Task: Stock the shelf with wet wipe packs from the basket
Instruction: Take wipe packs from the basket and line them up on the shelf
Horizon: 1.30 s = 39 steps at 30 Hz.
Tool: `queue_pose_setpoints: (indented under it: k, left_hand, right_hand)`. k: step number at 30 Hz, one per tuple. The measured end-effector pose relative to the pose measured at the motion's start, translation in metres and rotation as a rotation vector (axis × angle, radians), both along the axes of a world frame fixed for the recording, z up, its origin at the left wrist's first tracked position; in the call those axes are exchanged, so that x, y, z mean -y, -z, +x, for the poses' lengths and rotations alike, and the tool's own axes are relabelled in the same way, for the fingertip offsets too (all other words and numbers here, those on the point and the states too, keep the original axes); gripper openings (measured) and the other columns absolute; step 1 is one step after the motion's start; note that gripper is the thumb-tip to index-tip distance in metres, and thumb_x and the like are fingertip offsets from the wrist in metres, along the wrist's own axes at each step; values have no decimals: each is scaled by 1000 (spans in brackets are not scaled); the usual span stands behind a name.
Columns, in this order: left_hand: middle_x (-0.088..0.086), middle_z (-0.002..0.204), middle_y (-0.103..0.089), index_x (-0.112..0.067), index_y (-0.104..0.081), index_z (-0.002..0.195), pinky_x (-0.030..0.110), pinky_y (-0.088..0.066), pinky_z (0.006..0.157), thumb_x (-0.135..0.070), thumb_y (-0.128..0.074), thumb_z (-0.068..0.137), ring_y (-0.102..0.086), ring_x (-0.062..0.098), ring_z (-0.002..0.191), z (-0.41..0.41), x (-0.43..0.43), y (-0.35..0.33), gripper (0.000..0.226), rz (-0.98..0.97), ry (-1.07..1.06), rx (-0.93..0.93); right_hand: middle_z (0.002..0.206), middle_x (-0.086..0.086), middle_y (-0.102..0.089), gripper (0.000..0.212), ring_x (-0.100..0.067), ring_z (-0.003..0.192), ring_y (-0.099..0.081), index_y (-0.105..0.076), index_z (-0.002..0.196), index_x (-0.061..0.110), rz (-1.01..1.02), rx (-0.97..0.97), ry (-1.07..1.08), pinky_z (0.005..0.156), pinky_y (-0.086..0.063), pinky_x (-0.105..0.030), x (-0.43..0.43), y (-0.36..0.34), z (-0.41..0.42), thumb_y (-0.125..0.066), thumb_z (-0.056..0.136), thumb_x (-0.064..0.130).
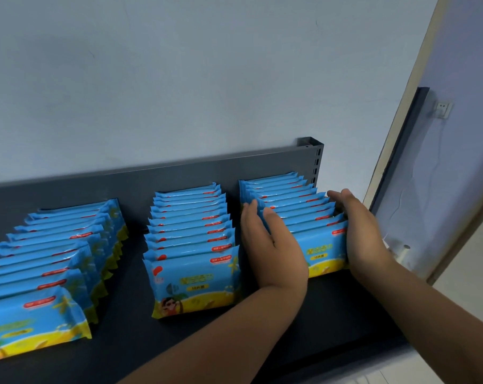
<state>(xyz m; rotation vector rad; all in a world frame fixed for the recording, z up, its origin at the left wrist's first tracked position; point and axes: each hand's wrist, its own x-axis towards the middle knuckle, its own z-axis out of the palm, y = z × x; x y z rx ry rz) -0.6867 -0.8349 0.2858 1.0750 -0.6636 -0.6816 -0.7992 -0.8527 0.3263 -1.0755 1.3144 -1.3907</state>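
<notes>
A dark grey metal shelf (140,342) with a smooth matte surface is seen from above, set against a pale blue-grey wall (179,79). Three rows of wet wipe packs are stood on edge on it, each row running from front to back: a left row (54,245), a middle row (190,217) and a right row (290,200). The packs are flat, glossy plastic pouches, bright blue with a yellow band along the bottom and crimped, zigzag ends.

On the front pack (196,284) of the middle row a small yellow label reading "10片装" can be made out, below larger yellow characters too blurred to read. A red oval label with tiny white writing, a red bean-shaped logo and a cartoon figure in sunglasses are also printed there.

The right row is flanked by both hands. The left hand (273,245) is laid against its left ends, fingers straight and together. The right hand (364,231) is pressed against its right ends, fingers extended and only slightly curved.

A slotted metal upright post (316,162) is fixed at the shelf's back right corner, and a white wall socket (442,108) is seen far right.
</notes>
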Motion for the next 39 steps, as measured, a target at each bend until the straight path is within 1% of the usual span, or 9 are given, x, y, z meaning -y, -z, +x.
queue_pose_setpoints:
  k: [4, 7, 10, 14, 16, 18, 21, 27, 39]
  left_hand:
    - [-12, 154, -47, -32, -48, 147, 42, -40, 118, -63, -35, 91, -43, 7, 143, 0, -9, -7, 66, 3, 24, 142]
    - [-7, 160, -39, -21, -44, 152, 39, -32, 124, -46, -35, 98, -32, 9, 150, 2, -17, -21, 59, 5, -61, 473]
    - [-1, 165, -34, -16, -40, 154, 32, -19, 126, -42, -35, 101, -19, 19, 157, 6, -21, -37, 60, 49, -85, 788]
    - [7, 160, -44, -12, -48, 150, 46, -20, 127, -52, -20, 102, -18, 30, 157, 13, -27, -62, 68, 91, -99, 1303]
    - [8, 159, -46, -13, -49, 149, 51, -18, 127, -57, -10, 102, -20, 31, 156, 22, -30, -75, 76, 170, -67, 1510]
    - [6, 161, -42, -16, -47, 151, 53, -14, 127, -59, -8, 103, -17, 31, 157, 36, -35, -88, 76, 258, -13, 1631]
    - [3, 168, -30, -21, -36, 157, 52, -9, 128, -60, -8, 104, -8, 29, 159, 67, -47, -98, 72, 341, 5, 1768]
    - [4, 159, -46, -18, -51, 150, 53, -24, 125, -65, -12, 99, -29, 29, 154, 142, -89, -101, 79, 375, -145, 1771]
    - [11, 149, -57, -11, -63, 137, 57, -33, 118, -64, -29, 100, -39, 34, 148, 286, -243, -85, 73, 629, -496, 1595]
  right_hand:
    - [112, 12, -74, 35, -11, 99, -73, -71, 111, 35, 3, -23, 15, 89, -55, -34, 3, 3, -6, -43, 100, 54]
    - [109, 16, -75, 33, -12, 105, -71, -73, 105, 37, 13, -41, 9, 102, -52, -41, 5, 2, -9, -47, 98, 56]
    - [101, 21, -73, 28, -2, 95, -71, -72, 100, 39, 13, -113, -12, 93, -54, -34, 2, -6, -7, -50, 98, 56]
    - [95, 33, -68, 28, 14, 83, -64, -67, 102, 38, -145, -417, -34, 75, -45, -21, -14, -18, -6, -40, 106, 45]
    - [119, 16, -70, 42, 2, 99, -65, -65, 124, 30, -253, -644, -34, 86, -50, -27, -19, -18, -9, -34, 106, 54]
    - [148, 2, -55, 63, -14, 133, -51, -52, 146, 24, -338, -989, 9, 109, -40, -36, -19, -19, -13, -26, 103, 62]
    - [157, -2, -45, 72, -21, 149, -33, -45, 152, 19, -418, -1215, -8, 119, -27, -39, -21, -28, -9, -22, 101, 64]
    - [159, -6, -42, 74, -23, 152, -29, -43, 152, 14, -574, -1385, -88, 125, -22, -40, -39, -53, 36, -23, 101, 62]
    - [161, -3, -39, 72, -21, 153, -26, -41, 153, 13, -966, -1252, -506, 126, -20, -40, -133, -62, 253, -25, 101, 61]
